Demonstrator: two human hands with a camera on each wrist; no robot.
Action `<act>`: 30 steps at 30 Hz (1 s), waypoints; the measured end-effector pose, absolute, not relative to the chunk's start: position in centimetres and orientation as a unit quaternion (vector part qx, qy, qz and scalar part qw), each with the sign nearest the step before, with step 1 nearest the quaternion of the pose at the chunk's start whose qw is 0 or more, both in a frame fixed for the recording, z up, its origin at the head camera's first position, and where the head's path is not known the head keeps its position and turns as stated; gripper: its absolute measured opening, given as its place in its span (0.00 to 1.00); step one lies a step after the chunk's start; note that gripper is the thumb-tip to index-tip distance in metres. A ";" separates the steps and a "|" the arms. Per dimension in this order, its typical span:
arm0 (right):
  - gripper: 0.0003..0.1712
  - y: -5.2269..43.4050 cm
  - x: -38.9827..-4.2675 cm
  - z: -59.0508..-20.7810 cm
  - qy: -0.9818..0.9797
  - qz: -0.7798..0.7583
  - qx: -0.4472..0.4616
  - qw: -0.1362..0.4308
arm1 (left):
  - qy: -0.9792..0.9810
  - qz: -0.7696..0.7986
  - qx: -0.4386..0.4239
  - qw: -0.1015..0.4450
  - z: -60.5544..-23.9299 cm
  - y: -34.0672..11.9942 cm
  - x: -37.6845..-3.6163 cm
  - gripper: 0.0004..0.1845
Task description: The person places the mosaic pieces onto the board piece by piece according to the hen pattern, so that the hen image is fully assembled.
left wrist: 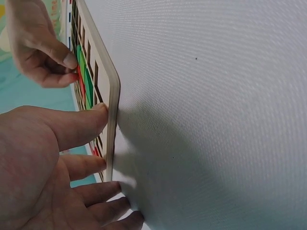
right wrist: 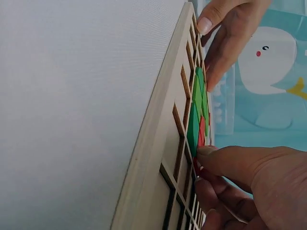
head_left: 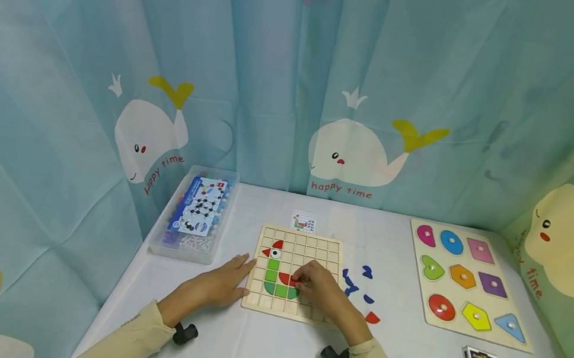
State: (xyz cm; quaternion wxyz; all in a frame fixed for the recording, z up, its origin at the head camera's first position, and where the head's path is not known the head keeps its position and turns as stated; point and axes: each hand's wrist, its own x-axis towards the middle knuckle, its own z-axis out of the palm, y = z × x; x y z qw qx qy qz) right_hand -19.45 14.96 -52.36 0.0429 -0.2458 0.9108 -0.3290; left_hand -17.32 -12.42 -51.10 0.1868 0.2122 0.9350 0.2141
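While right fingers [right wrist: 209, 192] partly hide their pinched red piece [right wrist: 196, 166], spread left fingers [left wrist: 85, 166] touch the board [head_left: 320, 256].

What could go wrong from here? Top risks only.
1. The right hand pinches a red piece right by the green pieces laid on the board; setting it in might nudge them.
2. The left hand touches only the board's edge, so a sideways push could make the board slide.
3. Loose blue pieces lie near the right forearm; it might sweep them away.
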 end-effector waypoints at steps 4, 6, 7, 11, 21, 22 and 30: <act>0.05 15.1 -19.3 -52.2 0.913 -0.328 -0.237 0.046 | 0.936 0.212 0.213 0.185 -51.1 -12.4 -17.3 0.38; 0.05 15.5 -19.2 -51.9 0.919 -0.322 -0.224 0.047 | 0.935 0.216 0.212 0.186 -51.1 -12.4 -17.3 0.38; 0.05 15.8 -19.1 -51.7 0.921 -0.320 -0.217 0.045 | 0.934 0.218 0.212 0.186 -51.1 -12.4 -17.3 0.38; 0.08 17.9 -18.7 -50.5 0.935 -0.305 -0.178 0.039 | 0.933 0.223 0.210 0.187 -51.0 -12.4 -17.2 0.38; 0.20 26.1 -16.7 -48.6 0.963 -0.249 -0.042 0.097 | 0.934 0.217 0.218 0.182 -51.1 -12.5 -17.2 0.37; 0.22 26.8 -16.5 -48.5 0.964 -0.240 -0.024 0.111 | 0.934 0.217 0.218 0.181 -51.1 -12.5 -17.3 0.37; 0.23 28.6 -15.3 -49.9 0.962 -0.228 0.011 0.150 | 0.935 0.215 0.211 0.186 -51.3 -12.5 -17.4 0.38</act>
